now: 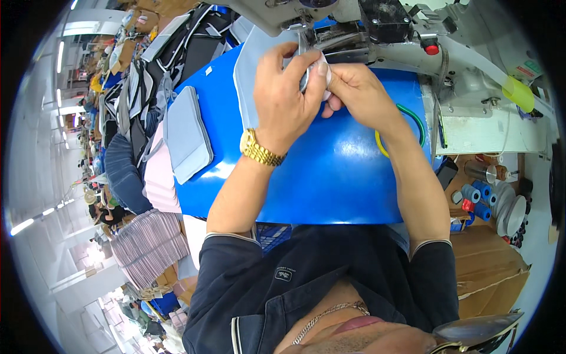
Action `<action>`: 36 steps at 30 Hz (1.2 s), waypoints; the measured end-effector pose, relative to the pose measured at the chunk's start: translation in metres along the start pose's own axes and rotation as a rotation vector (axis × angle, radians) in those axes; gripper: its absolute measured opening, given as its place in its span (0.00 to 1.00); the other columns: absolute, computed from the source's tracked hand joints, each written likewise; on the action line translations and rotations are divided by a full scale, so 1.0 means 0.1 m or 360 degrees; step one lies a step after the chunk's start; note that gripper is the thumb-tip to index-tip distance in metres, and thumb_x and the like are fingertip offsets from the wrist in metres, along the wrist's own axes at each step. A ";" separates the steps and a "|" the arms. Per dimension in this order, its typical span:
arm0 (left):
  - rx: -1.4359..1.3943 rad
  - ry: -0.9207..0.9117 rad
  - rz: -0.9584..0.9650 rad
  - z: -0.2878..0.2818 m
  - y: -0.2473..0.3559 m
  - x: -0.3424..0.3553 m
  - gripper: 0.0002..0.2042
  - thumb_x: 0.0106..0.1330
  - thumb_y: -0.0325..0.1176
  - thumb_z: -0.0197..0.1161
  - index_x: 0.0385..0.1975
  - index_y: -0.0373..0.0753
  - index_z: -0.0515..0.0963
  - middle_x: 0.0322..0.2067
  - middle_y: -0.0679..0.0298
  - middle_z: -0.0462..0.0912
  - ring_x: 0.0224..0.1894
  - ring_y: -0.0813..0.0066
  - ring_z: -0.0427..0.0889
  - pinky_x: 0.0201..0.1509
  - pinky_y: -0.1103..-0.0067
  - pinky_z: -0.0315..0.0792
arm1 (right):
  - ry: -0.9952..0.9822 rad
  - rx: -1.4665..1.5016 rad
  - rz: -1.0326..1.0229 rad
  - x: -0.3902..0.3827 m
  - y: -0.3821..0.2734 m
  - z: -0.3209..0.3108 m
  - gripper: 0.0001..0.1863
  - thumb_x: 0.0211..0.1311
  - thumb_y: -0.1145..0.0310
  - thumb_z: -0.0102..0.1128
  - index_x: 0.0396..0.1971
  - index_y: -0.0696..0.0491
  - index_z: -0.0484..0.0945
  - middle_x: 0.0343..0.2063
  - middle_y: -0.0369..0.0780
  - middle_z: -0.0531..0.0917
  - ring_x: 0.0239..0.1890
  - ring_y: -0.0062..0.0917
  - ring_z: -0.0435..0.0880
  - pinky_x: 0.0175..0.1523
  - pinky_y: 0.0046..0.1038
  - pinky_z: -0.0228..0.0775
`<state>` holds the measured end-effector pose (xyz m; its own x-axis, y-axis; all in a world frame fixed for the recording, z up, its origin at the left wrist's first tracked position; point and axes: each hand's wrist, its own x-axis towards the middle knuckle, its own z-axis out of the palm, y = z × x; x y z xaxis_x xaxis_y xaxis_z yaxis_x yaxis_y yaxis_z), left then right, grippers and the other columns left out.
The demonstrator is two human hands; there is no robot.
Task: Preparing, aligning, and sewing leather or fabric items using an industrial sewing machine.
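together, both hands' fingers (315, 69) pinch a small fabric piece (323, 88) under the sewing machine (354, 26).

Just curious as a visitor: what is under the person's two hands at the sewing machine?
A glossy blue table top lies under the left hand and right hand, which pinch a small pale fabric piece, mostly covered by fingers.

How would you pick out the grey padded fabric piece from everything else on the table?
Start at the glossy blue table top below the grey sewing machine. On its left edge lies a flat grey padded fabric rectangle with rounded corners. It lies alone on the blue surface, while the pink and dark pieces beside it are stacked off the edge.
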<state>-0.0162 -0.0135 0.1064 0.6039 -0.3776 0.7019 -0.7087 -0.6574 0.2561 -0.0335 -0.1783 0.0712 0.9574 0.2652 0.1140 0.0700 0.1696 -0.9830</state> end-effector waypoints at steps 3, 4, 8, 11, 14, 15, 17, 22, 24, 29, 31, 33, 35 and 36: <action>-0.0224 0.0036 0.0009 -0.05 -0.04 -0.02 0.11 0.63 0.31 0.72 0.44 0.37 0.84 0.46 0.50 0.83 0.46 0.54 0.82 0.49 0.66 0.77 | 0.0131 -0.0084 0.0067 0.08 -0.05 0.00 0.25 0.76 0.53 0.59 0.28 0.60 0.85 0.19 0.38 0.84 0.20 0.21 0.85 0.29 0.24 0.76; -0.0229 0.0083 0.0038 -0.09 -0.05 -0.03 0.11 0.63 0.30 0.73 0.43 0.36 0.83 0.45 0.50 0.83 0.46 0.55 0.82 0.49 0.66 0.77 | 0.0158 -0.0175 0.0047 0.08 -0.07 -0.01 0.24 0.75 0.53 0.60 0.28 0.60 0.86 0.19 0.39 0.85 0.21 0.22 0.86 0.30 0.25 0.77; -0.0296 0.0057 -0.0138 -0.26 -0.02 -0.15 0.07 0.64 0.24 0.71 0.39 0.35 0.81 0.40 0.55 0.84 0.41 0.59 0.83 0.45 0.70 0.77 | 0.0228 -0.0348 0.0243 -0.02 0.00 0.04 0.21 0.70 0.54 0.65 0.30 0.59 0.88 0.22 0.41 0.88 0.25 0.23 0.88 0.34 0.26 0.79; -0.0346 0.0001 -0.0275 -0.31 0.00 -0.19 0.08 0.64 0.24 0.71 0.40 0.35 0.81 0.39 0.57 0.84 0.40 0.59 0.82 0.44 0.70 0.77 | 0.0244 -0.0149 0.0266 0.00 0.24 0.16 0.21 0.69 0.55 0.67 0.32 0.61 0.89 0.23 0.41 0.89 0.28 0.22 0.89 0.38 0.26 0.80; -0.0273 0.0014 -0.0156 -0.25 0.01 -0.18 0.12 0.62 0.25 0.73 0.45 0.37 0.81 0.43 0.56 0.83 0.44 0.58 0.81 0.47 0.68 0.76 | 0.0162 0.0361 0.0199 0.02 0.55 0.36 0.18 0.73 0.59 0.63 0.38 0.61 0.89 0.32 0.40 0.91 0.34 0.23 0.90 0.42 0.27 0.83; -0.0216 0.0074 -0.0035 -0.19 0.02 -0.17 0.15 0.62 0.26 0.74 0.47 0.38 0.81 0.45 0.56 0.82 0.46 0.57 0.80 0.49 0.67 0.76 | 0.0146 0.0601 0.0126 0.02 0.63 0.43 0.17 0.75 0.60 0.62 0.39 0.60 0.89 0.34 0.40 0.91 0.35 0.24 0.90 0.43 0.27 0.83; -0.0080 0.0086 0.0221 -0.12 0.02 -0.14 0.22 0.60 0.29 0.75 0.55 0.42 0.79 0.53 0.56 0.79 0.53 0.54 0.77 0.56 0.64 0.72 | 0.0133 0.0772 -0.0032 0.03 0.74 0.54 0.15 0.79 0.64 0.56 0.42 0.59 0.88 0.39 0.41 0.90 0.38 0.26 0.90 0.45 0.30 0.86; 0.0310 -0.0054 0.0370 -0.30 -0.05 0.00 0.27 0.50 0.24 0.75 0.54 0.47 0.84 0.56 0.55 0.79 0.57 0.54 0.76 0.62 0.65 0.72 | -0.0044 0.1401 0.0186 -0.06 0.64 0.63 0.19 0.81 0.61 0.54 0.40 0.62 0.85 0.33 0.43 0.89 0.37 0.29 0.92 0.47 0.33 0.88; 0.0449 -0.0055 0.0489 -0.47 -0.03 0.02 0.26 0.49 0.22 0.73 0.52 0.47 0.86 0.56 0.57 0.79 0.56 0.55 0.77 0.62 0.66 0.71 | -0.0068 0.1470 0.0255 -0.11 0.53 0.62 0.20 0.80 0.60 0.54 0.39 0.62 0.85 0.32 0.43 0.89 0.36 0.29 0.92 0.46 0.34 0.88; 0.0708 -0.0510 0.0598 -0.59 0.09 0.02 0.20 0.52 0.32 0.68 0.48 0.42 0.86 0.44 0.68 0.80 0.49 0.66 0.77 0.49 0.68 0.71 | 0.0151 0.0978 0.0441 -0.13 0.37 0.56 0.23 0.80 0.56 0.55 0.36 0.62 0.86 0.31 0.44 0.90 0.36 0.28 0.92 0.45 0.32 0.88; 0.0535 -0.0463 0.0479 -0.54 0.12 0.01 0.18 0.52 0.31 0.68 0.46 0.42 0.86 0.41 0.69 0.80 0.48 0.66 0.77 0.48 0.69 0.71 | 0.0236 0.0860 0.0417 -0.09 0.37 0.59 0.23 0.80 0.56 0.56 0.35 0.63 0.86 0.31 0.45 0.90 0.36 0.29 0.92 0.45 0.32 0.87; 0.0393 -0.0408 0.0393 -0.48 0.12 0.00 0.17 0.53 0.28 0.68 0.44 0.42 0.87 0.37 0.70 0.80 0.45 0.67 0.78 0.45 0.71 0.70 | 0.0279 0.0831 0.0376 -0.07 0.40 0.61 0.24 0.80 0.56 0.55 0.35 0.63 0.86 0.32 0.45 0.90 0.35 0.29 0.92 0.45 0.31 0.87; 0.0344 -0.0399 0.0357 -0.45 0.12 -0.04 0.17 0.53 0.28 0.68 0.45 0.43 0.87 0.36 0.70 0.80 0.45 0.67 0.78 0.44 0.71 0.70 | 0.0275 0.0881 0.0314 -0.07 0.45 0.64 0.24 0.81 0.57 0.54 0.35 0.64 0.86 0.33 0.46 0.90 0.36 0.29 0.92 0.45 0.30 0.87; 0.0319 -0.0393 0.0335 -0.42 0.12 -0.06 0.17 0.54 0.28 0.68 0.45 0.43 0.87 0.36 0.70 0.80 0.44 0.67 0.78 0.44 0.71 0.69 | 0.0279 0.0897 0.0300 -0.07 0.47 0.64 0.23 0.81 0.58 0.54 0.35 0.64 0.86 0.33 0.46 0.90 0.36 0.30 0.92 0.44 0.30 0.87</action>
<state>-0.0434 0.0085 0.1338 0.5398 -0.6475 0.5379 -0.7560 -0.6540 -0.0286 -0.0551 -0.1116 0.0334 0.9740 0.1876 -0.1269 -0.2178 0.6229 -0.7513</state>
